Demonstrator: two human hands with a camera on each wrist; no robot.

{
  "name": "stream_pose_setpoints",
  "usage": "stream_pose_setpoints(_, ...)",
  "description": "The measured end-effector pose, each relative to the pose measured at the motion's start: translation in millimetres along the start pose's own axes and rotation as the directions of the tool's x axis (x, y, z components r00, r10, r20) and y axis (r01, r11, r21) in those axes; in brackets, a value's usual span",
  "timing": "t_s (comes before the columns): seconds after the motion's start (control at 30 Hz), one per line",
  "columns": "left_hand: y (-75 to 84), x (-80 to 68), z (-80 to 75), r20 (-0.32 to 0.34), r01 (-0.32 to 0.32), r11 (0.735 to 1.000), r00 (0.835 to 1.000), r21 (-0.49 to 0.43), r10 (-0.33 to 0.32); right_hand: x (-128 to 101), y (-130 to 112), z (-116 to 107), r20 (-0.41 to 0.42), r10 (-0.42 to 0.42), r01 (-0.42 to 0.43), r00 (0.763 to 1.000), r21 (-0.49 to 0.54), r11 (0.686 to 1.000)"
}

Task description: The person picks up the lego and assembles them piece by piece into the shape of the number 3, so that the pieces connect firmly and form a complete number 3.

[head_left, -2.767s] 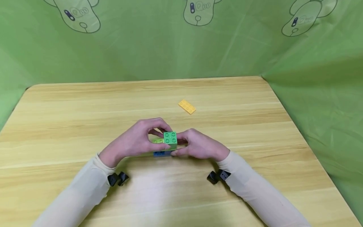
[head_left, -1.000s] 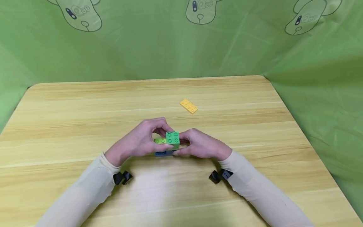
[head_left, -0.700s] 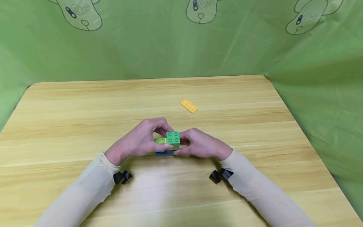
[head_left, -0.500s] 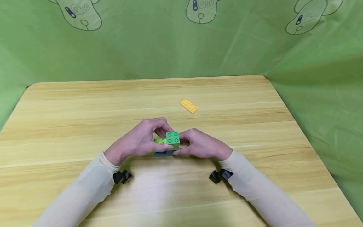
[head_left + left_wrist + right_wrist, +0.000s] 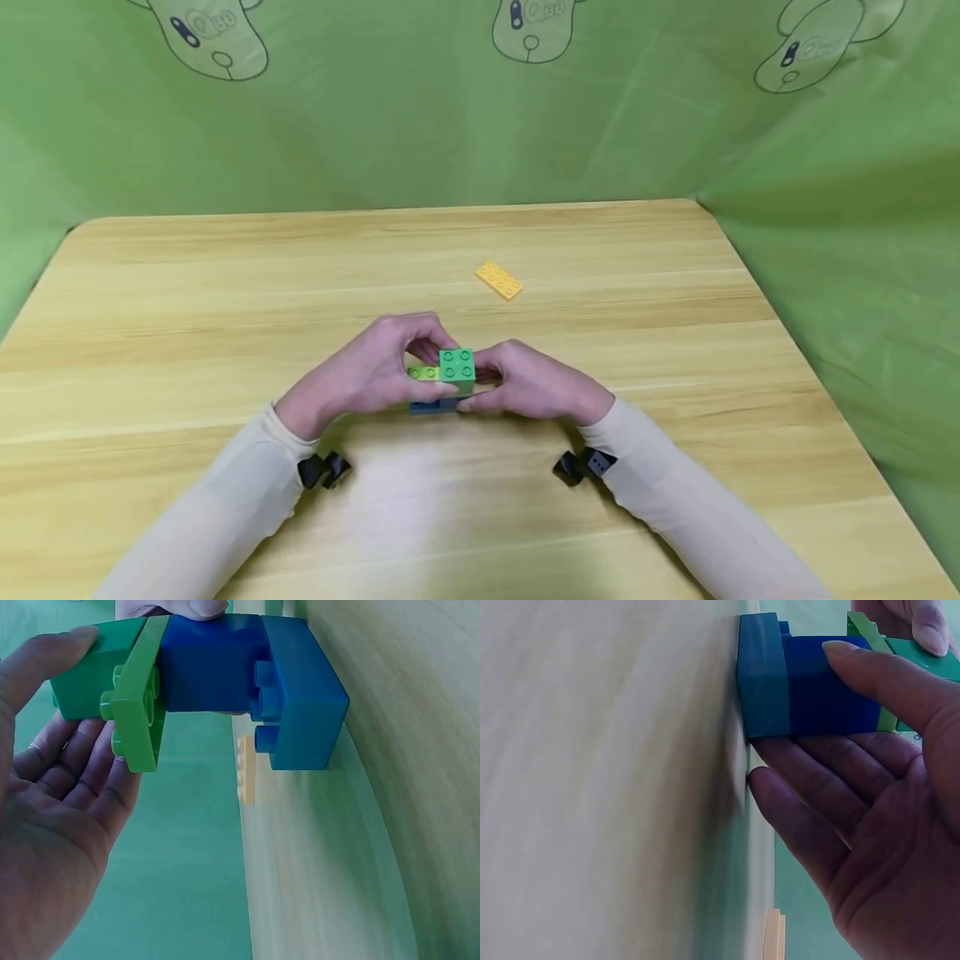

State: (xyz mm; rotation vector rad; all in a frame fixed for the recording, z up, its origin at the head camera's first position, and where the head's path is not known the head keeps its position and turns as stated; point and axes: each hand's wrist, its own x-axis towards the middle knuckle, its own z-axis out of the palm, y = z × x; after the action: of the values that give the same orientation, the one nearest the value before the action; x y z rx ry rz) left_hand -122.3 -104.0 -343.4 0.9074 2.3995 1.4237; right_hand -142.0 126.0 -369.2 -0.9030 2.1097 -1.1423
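A small brick stack stands on the wooden table (image 5: 225,283) near its middle. A green square brick (image 5: 457,365) tops it. Under it lies a lime plate (image 5: 422,372), then a dark blue brick (image 5: 210,667) on a lighter blue base brick (image 5: 300,697). My left hand (image 5: 423,346) grips the stack from the left, its thumb (image 5: 45,660) on the green brick (image 5: 94,675). My right hand (image 5: 480,382) grips it from the right, with its thumb (image 5: 877,675) laid on the dark blue brick (image 5: 825,697). The base (image 5: 761,675) rests on the table.
A yellow flat plate (image 5: 498,280) lies alone on the table behind the hands, slightly to the right. Green cloth (image 5: 825,208) with cartoon prints walls the table at the back and right. Small black wrist cameras (image 5: 322,471) sit under both sleeves.
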Motion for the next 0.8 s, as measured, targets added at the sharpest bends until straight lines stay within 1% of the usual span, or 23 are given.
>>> stream_pose_setpoints(0.17,0.1,-1.1,-0.6,0.009,0.006,1.0,1.0,-0.004,-0.006,0.5,1.2,1.0,0.002,-0.004,0.004,1.0,0.012,1.0)
stream_pose_setpoints(0.5,-1.9,-0.7,-1.2,0.037,-0.01,0.999,0.999,-0.049,0.012,0.6,0.6,1.1,0.008,0.011,-0.011,1.0,0.019,1.0)
stream_pose_setpoints(0.8,-1.2,1.0,-3.0,0.064,-0.023,0.998,0.998,-0.05,0.026,-0.6,-2.0,-0.1,0.009,0.027,-0.027,1.0,0.003,1.0)
